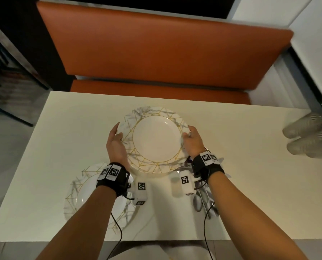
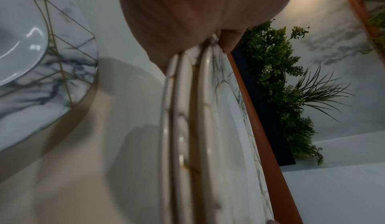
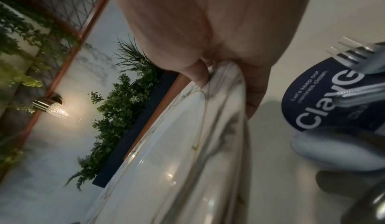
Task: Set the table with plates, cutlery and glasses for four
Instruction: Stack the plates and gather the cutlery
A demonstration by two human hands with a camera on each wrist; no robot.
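both forearms reach in from the near edge of the table [image 1: 44, 139]. left hand [image 1: 117, 145] and right hand [image 1: 192, 141] grasp opposite rims of a stack of plates [image 1: 156, 136], held over the table's middle; the left wrist view shows three rims in the stack. one plate [image 1: 77, 196] lies flat at the near left. cutlery [image 1: 205, 201] lies under the right wrist, forks and spoons over a blue card [image 3: 325, 102]. glasses [image 1: 310, 136] stand at the far right edge.

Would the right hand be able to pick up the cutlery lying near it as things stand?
Probably not yet: the right hand and left hand both grip the plate stack, though the cutlery lies uncovered nearby.
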